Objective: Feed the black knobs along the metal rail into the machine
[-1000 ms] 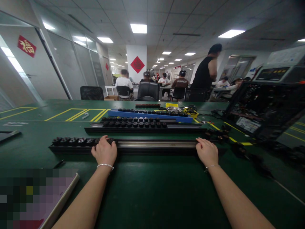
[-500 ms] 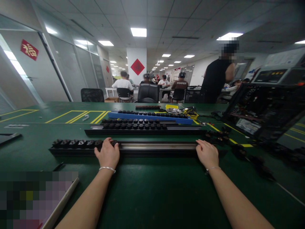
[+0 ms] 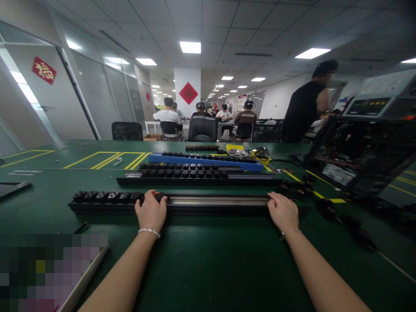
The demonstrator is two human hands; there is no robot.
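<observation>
A long black rail with a shiny metal strip along its top lies across the table in front of me. Several dark knobbed parts sit in a row on its left portion. My left hand is closed around the part at the right end of that row, thumb on its right side; the fingers hide most of this part. Toward the rail's other end, my right hand grips the rail with fingers over its upper edge.
Behind lie a second black rail with similar parts and a blue rail. A metal dish is farther back. To the right stands an open-sided machine, with loose dark parts nearby. Several people sit beyond the table; one stands.
My left hand has shifted slightly to the right along the rail. My right hand stays nearly in place. The standing person has moved a little to the right.
</observation>
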